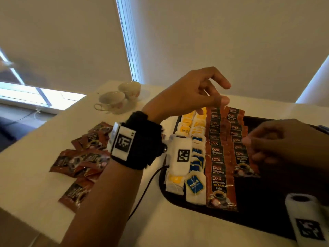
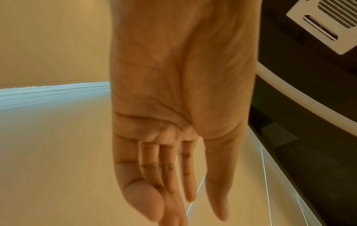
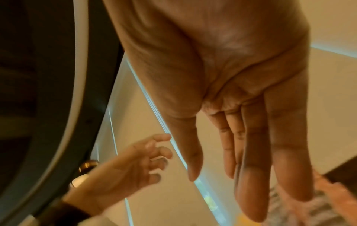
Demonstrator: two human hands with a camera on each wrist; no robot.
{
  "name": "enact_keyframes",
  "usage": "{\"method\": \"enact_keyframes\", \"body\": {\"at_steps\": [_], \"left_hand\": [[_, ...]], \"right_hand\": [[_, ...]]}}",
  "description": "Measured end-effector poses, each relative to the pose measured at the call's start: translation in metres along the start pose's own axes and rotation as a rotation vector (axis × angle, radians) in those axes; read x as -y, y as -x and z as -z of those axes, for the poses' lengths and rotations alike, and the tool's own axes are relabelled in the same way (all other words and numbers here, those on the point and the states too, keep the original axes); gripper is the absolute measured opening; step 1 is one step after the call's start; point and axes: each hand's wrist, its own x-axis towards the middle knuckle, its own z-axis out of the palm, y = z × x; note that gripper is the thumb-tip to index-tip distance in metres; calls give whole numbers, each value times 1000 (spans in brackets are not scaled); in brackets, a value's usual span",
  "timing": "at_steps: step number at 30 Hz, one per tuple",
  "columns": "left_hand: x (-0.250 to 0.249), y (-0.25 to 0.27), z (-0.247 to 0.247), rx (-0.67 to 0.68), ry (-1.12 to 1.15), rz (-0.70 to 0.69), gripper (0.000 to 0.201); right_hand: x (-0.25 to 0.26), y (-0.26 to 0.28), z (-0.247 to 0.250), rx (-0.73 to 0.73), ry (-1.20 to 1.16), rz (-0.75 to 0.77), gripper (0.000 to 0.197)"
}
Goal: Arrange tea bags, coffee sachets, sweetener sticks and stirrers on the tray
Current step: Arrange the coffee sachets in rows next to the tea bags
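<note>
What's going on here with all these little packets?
A person is laying out drink supplies on a dark tray. Rows of tea bags and coffee sachets already lie on it. The left hand hovers over the far end of the rows, the right hand over the sachets; both look empty. More loose sachets wait on the table, near two teacups.

Head cam: high, looks forward and down over the surface (image 1: 32,175), wide angle, takes in tray (image 1: 267,202), both hands and the blinds behind. Left wrist cam: very close behind the palm, looks along the left hand (image 2: 179,107) toward the blinds; fingers fill the middle. Right wrist cam: same setup on the right hand (image 3: 241,76), close, blurred. It also catches the left hand at lower left, so it shares that with both other views.
</note>
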Motion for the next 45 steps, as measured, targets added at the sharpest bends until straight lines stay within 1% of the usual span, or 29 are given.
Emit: {"method": "enact_keyframes", "body": {"at_steps": [2, 5, 7, 8, 10, 13, 14, 15, 17, 19, 21, 23, 24, 27, 30, 31, 33, 34, 36, 38, 40, 41, 42, 43, 45], "left_hand": [[-6, 4, 1, -35, -11, 24, 31], [-18, 17, 10, -90, -108, 73, 30], [-18, 34, 22, -91, -227, 126, 37], [-15, 46, 29, -63, -321, 167, 44], [-3, 77, 45, 64, -524, 311, 69], [26, 132, 63, 342, -779, 652, 105], [37, 153, 66, 428, -830, 757, 119], [49, 172, 70, 492, -843, 831, 129], [72, 203, 75, 548, -808, 943, 142], [90, 220, 78, 547, -783, 1001, 150], [97, 222, 77, 522, -806, 1025, 151], [100, 212, 77, 476, -807, 1043, 141], [101, 204, 78, 461, -782, 1044, 140], [111, 182, 83, 485, -713, 1029, 144], [123, 168, 82, 482, -672, 967, 142], [126, 164, 82, 464, -680, 935, 143], [133, 158, 85, 434, -692, 884, 145], [136, 157, 85, 442, -690, 861, 143], [138, 156, 83, 499, -674, 820, 134], [135, 152, 80, 531, -663, 811, 119], [130, 147, 79, 499, -646, 807, 107], [127, 145, 78, 472, -635, 801, 106], [126, 143, 76, 451, -631, 786, 108], [126, 141, 73, 447, -639, 767, 111], [126, 139, 62, 531, -694, 744, 110]], "right_hand": [[12, 8, -3, 73, -72, 84, 36], [26, 10, -4, 156, -124, 170, 38], [28, 9, -1, 161, -152, 224, 45], [27, 6, 1, 152, -165, 249, 50], [24, 3, 6, 144, -182, 271, 54], [16, 0, 17, 123, -191, 305, 72], [12, -2, 20, 113, -197, 315, 75], [10, -2, 24, 105, -214, 317, 72], [7, -2, 31, 91, -231, 308, 66], [3, -5, 38, 77, -227, 319, 75], [2, -5, 44, 72, -235, 318, 81], [1, -5, 49, 76, -242, 319, 80], [-1, -5, 52, 74, -242, 326, 78], [-4, -4, 58, 50, -244, 351, 73], [-5, -5, 66, 38, -256, 337, 59], [-6, -6, 69, 39, -253, 327, 59], [-9, -9, 74, 46, -245, 315, 72], [-10, -12, 76, 42, -253, 305, 77], [-12, -15, 79, 45, -269, 294, 79], [-15, -18, 81, 40, -265, 296, 78], [-15, -19, 79, 61, -258, 303, 79], [-16, -20, 79, 68, -250, 310, 79], [-16, -18, 77, 72, -248, 320, 76], [-16, -16, 76, 80, -252, 332, 66], [-12, -12, 73, 75, -246, 344, 35]]}}
